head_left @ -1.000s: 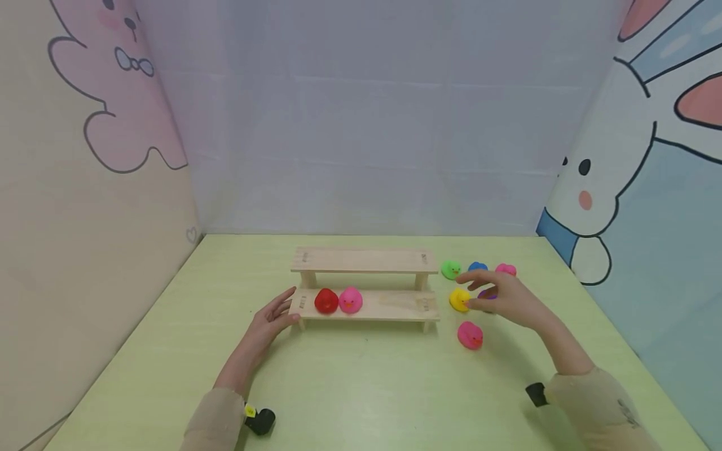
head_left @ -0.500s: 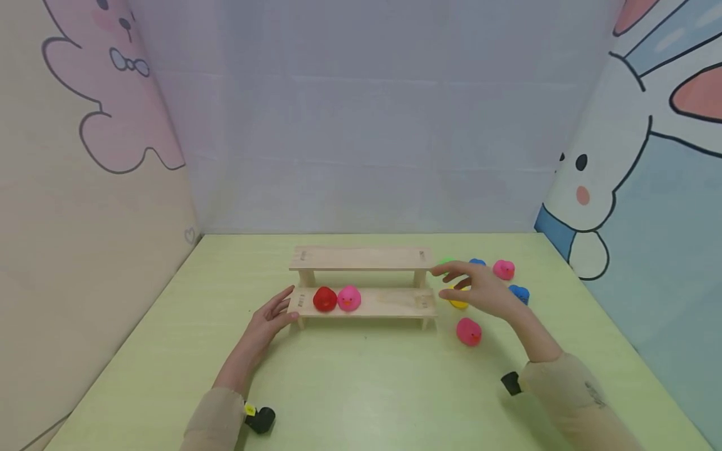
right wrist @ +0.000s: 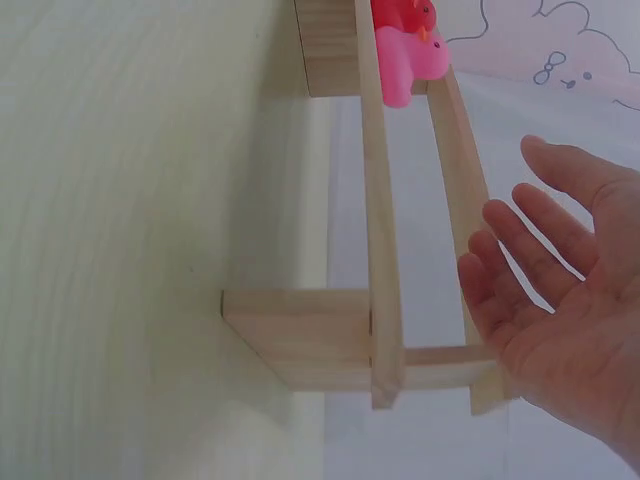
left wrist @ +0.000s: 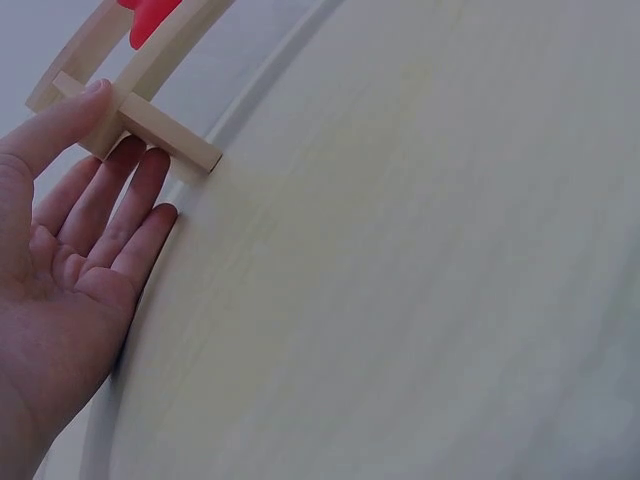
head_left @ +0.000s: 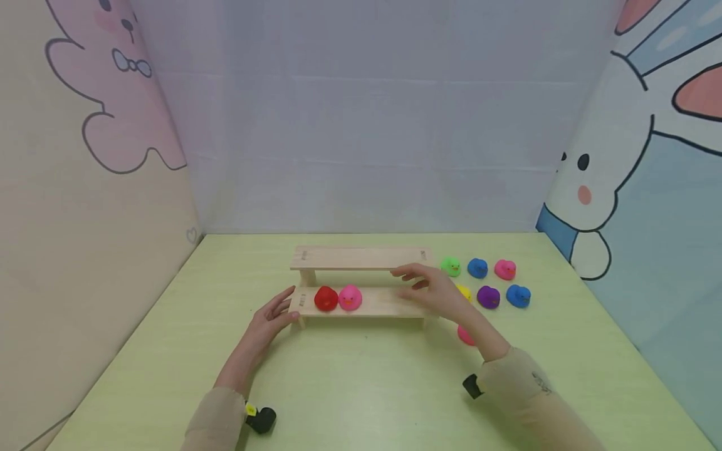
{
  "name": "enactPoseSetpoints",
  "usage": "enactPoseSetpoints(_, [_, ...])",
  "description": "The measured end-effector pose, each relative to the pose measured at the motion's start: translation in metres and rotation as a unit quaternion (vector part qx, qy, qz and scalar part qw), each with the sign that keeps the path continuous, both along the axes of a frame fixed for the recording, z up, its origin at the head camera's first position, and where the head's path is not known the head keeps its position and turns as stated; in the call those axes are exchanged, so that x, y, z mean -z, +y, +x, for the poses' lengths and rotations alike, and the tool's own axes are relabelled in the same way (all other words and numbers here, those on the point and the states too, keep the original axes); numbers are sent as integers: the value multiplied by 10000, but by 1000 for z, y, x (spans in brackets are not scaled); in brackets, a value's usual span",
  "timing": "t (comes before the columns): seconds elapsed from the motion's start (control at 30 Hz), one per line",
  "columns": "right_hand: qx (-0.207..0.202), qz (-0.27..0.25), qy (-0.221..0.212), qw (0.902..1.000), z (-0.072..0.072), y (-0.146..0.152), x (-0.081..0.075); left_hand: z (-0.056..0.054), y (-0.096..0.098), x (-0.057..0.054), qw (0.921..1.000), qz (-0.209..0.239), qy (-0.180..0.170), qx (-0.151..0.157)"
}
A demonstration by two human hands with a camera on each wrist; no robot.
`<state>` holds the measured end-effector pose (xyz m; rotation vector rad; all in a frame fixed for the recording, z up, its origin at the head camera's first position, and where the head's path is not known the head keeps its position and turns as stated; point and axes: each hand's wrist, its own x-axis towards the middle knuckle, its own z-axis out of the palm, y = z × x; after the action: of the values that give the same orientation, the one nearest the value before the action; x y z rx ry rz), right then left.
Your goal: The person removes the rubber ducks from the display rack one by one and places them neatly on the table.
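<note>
A two-tier wooden stand (head_left: pixel 346 258) is in the middle of the table. Side by side on the left half of its lower board sit a red rubber duck (head_left: pixel 326 299) and a pink rubber duck (head_left: pixel 350 298). My left hand (head_left: pixel 266 326) touches the stand's left end; in the left wrist view its thumb rests on the wood at the board's corner and its extended fingers lie against the leg. Over the right part of the lower board hovers my right hand (head_left: pixel 440 293), holding nothing, fingers relaxed and apart, as the right wrist view confirms.
Right of the stand are several rubber ducks: green (head_left: pixel 451 267), blue (head_left: pixel 477 268), pink (head_left: pixel 505 269), purple (head_left: pixel 488 297), another blue (head_left: pixel 518 296). My right arm partly covers a yellow duck (head_left: pixel 465 292) and a nearer pink duck (head_left: pixel 465 336). Printed curtains surround the table.
My right hand has moved left from above the loose ducks to over the stand's right part, uncovering the purple and blue ducks. My left hand stays at the stand's left end.
</note>
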<state>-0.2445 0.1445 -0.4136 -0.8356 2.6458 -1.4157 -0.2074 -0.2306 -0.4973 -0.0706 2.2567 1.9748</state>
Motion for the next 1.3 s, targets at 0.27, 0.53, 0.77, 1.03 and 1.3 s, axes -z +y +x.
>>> enactPoseSetpoints(0.27, [-99,-441,-195,9988,2,-37,17,0,1,2,10000,49,20,48])
enactPoseSetpoints(0.53, [-177,-870,-224,9958,3,-67,32,-1,3,1,10000,82,8,48])
enactPoseSetpoints(0.77, [-256,-1320,-572,9893,1,-82,40,0,4,0,9999,92,10,65])
enactPoseSetpoints(1.03, [-260,-1075,-720,9913,12,-90,24,-1,2,0,10000,57,11,35])
enactPoseSetpoints(1.3, [-120,-891,-720,9933,1,-92,38,0,0,-1,10000,20,-14,-4])
